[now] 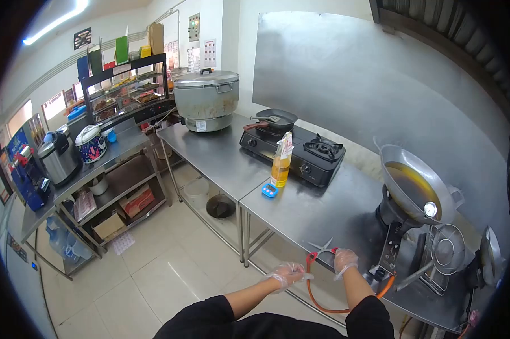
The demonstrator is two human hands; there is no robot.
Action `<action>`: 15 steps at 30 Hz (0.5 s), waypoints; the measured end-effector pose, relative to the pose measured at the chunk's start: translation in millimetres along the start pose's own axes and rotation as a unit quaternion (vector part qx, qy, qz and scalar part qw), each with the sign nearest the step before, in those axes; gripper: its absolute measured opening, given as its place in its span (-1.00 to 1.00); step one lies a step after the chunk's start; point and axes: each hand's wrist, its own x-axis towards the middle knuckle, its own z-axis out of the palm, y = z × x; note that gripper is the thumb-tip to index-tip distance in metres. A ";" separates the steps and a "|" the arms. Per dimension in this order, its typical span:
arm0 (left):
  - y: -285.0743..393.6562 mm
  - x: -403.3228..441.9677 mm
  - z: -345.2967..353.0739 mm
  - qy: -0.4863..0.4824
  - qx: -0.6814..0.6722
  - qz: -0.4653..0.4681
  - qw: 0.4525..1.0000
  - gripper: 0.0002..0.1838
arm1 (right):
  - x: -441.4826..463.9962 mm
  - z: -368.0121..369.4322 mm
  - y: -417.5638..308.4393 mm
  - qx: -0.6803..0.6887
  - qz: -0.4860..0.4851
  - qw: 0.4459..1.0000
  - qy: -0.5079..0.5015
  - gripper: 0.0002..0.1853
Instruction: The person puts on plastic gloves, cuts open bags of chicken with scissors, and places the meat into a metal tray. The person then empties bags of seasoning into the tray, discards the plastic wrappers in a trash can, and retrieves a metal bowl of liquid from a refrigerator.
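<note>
a steel bench (328,212) runs along the wall beneath a metal panel (323,62), its top bright in the light, and pale tiles (170,277) cover the floor. on it i see a black two-burner stove (275,148) with a pan (277,120), an oil pouch (280,166) upright beside a blue timer (269,190), and a wide wok (413,175) holding dark yellow liquid. a big lidded pot (206,101) stands farther off.

the scissors (323,248) are at the bench's front edge, blades spread over the steel, red handles apart. the right hand (346,262), in a clear glove, has its fingers closed on the nearer handle. the left hand (289,276), also gloved, is just beside the other handle and an orange hose (328,309); its fingers are curled, but i can't tell whether they grasp anything.
</note>
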 end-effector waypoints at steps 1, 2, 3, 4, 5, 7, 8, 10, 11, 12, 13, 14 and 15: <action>1.3 -3.9 7.0 -0.009 0.003 -0.002 1.000 -0.72 | -2.1 2.4 5.8 -0.010 -0.010 1.000 0.004 -0.77; 1.3 -10.4 13.1 0.002 -0.004 -0.007 1.000 -0.73 | -4.8 10.3 12.1 -0.019 -0.019 1.000 0.004 -0.77; 7.3 -20.8 13.9 0.014 -0.010 -0.011 1.000 -0.75 | -9.7 16.7 18.7 -0.028 -0.027 0.999 0.004 -0.76; 13.2 -26.7 18.7 0.028 -0.016 -0.013 0.999 -0.77 | -15.1 21.5 25.7 -0.012 -0.017 1.000 0.017 -0.76; 14.2 -25.3 27.1 0.018 -0.029 -0.028 0.999 -0.72 | -20.9 26.0 30.6 0.004 -0.008 0.999 0.032 -0.76; -2.2 -13.4 45.0 -0.009 -0.049 -0.065 0.997 -0.63 | -44.7 34.5 36.2 0.058 -0.020 0.994 0.086 -0.77; -35.8 12.6 59.2 0.025 -0.147 -0.054 0.987 -0.47 | -61.9 38.7 37.7 0.094 -0.039 0.987 0.126 -0.77; -44.8 11.1 80.2 0.061 -0.308 -0.072 0.947 -0.17 | -111.3 44.2 37.4 0.156 -0.073 0.960 0.219 -0.77; -5.6 -13.5 74.5 0.065 -0.371 -0.101 0.921 -0.03 | -147.8 39.9 36.0 0.182 -0.088 0.941 0.273 -0.78; 33.0 -39.6 75.2 0.067 -0.355 -0.040 0.932 -0.10 | -183.9 38.4 41.1 0.207 -0.101 0.916 0.328 -0.78; 69.8 -64.5 81.6 0.035 -0.342 -0.023 0.939 -0.14 | -216.1 40.3 51.4 0.198 -0.081 0.913 0.348 -0.79; 106.8 -89.6 88.0 0.003 -0.329 -0.004 0.944 -0.17 | -247.3 41.5 59.7 0.191 -0.061 0.908 0.368 -0.80; 130.8 -108.3 105.3 -0.062 -0.320 -0.034 0.945 -0.18 | -280.8 43.0 65.6 0.185 -0.043 0.903 0.386 -0.81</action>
